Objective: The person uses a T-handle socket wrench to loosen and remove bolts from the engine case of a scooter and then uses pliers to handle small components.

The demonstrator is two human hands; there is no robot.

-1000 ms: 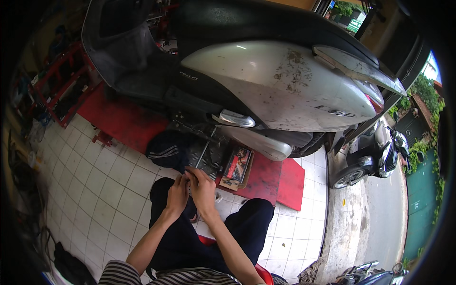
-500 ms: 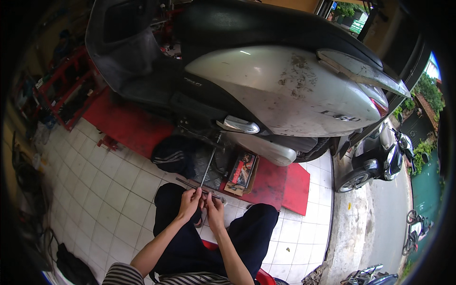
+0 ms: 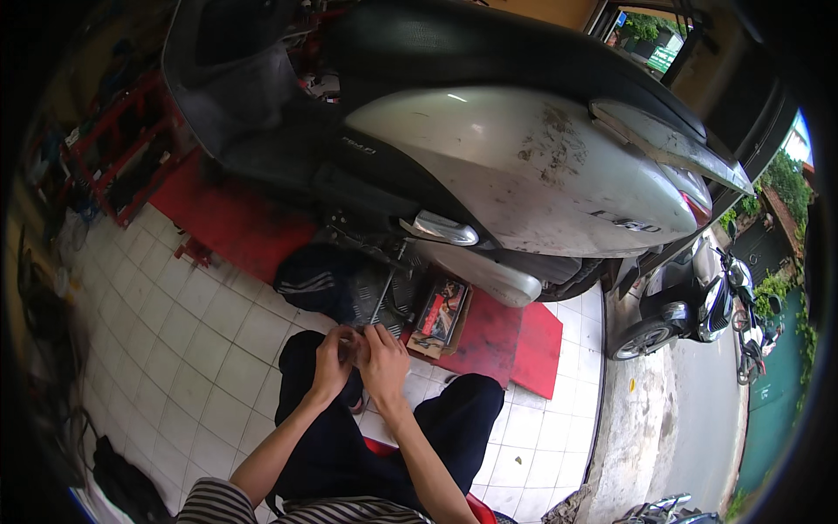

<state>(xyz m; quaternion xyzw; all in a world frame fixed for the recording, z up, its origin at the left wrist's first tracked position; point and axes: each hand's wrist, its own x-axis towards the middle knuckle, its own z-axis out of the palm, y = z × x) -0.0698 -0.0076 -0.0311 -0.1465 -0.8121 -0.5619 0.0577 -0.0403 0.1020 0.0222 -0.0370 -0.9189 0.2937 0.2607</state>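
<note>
My left hand (image 3: 332, 365) and my right hand (image 3: 382, 360) are close together above my knees, fingers curled at the near end of a T-handle wrench. The wrench's thin metal shaft (image 3: 382, 295) slants away from my fingers toward the underside of a raised silver scooter (image 3: 497, 166). Its crossbar is hidden by my hands, and the left fingertips are slightly blurred. Beyond my hands lie a dark cap-like cloth with pale stripes (image 3: 305, 278) and a dark metal tread plate (image 3: 403, 301). To their right is an open cardboard box with a red-and-black pack (image 3: 441, 313).
The scooter stands on a red lift platform (image 3: 489, 336) over white floor tiles (image 3: 209, 349). Red metal racks (image 3: 122, 153) stand at the far left. A parked motorbike (image 3: 685, 310) is outside on the right, beside the road (image 3: 698, 410).
My right hand has moved up and left to meet my left hand, which has shifted slightly left. The wrench's crossbar, visible before, is covered now.
</note>
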